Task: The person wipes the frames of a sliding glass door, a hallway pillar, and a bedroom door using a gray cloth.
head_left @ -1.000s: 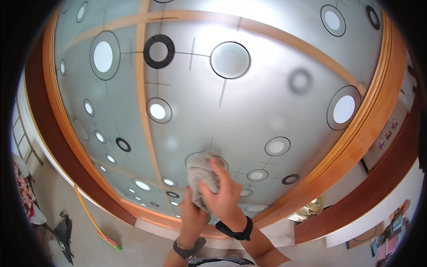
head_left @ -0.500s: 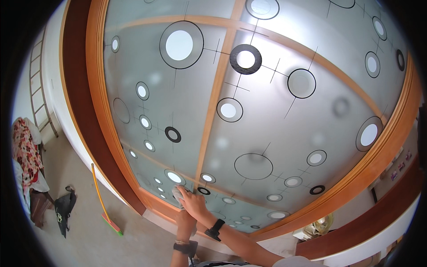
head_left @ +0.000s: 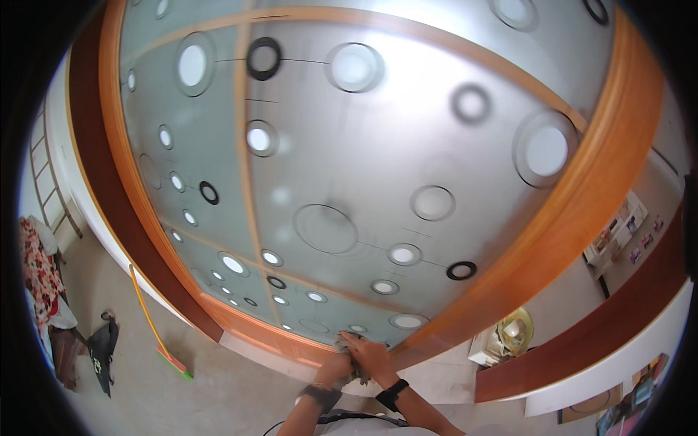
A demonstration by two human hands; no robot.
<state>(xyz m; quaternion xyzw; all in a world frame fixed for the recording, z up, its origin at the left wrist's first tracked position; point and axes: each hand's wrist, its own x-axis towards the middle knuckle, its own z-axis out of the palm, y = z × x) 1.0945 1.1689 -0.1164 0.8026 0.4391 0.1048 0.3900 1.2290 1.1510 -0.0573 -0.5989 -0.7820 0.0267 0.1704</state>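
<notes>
Hands meet low on the frosted glass door panel with round clear and black ring patterns (head_left: 349, 174), near its bottom wooden rail. I see my right hand (head_left: 372, 357) closed over a crumpled grey cloth (head_left: 345, 343), pressing it against the glass just above the orange-brown wooden door frame (head_left: 582, 211). My left hand (head_left: 333, 368) lies just beside it, touching the cloth's lower edge; I cannot tell whether its fingers are curled around anything. Well off to the left, a yellow-handled broom with a green head (head_left: 156, 327) leans by the frame on the pale floor (head_left: 218, 392).
</notes>
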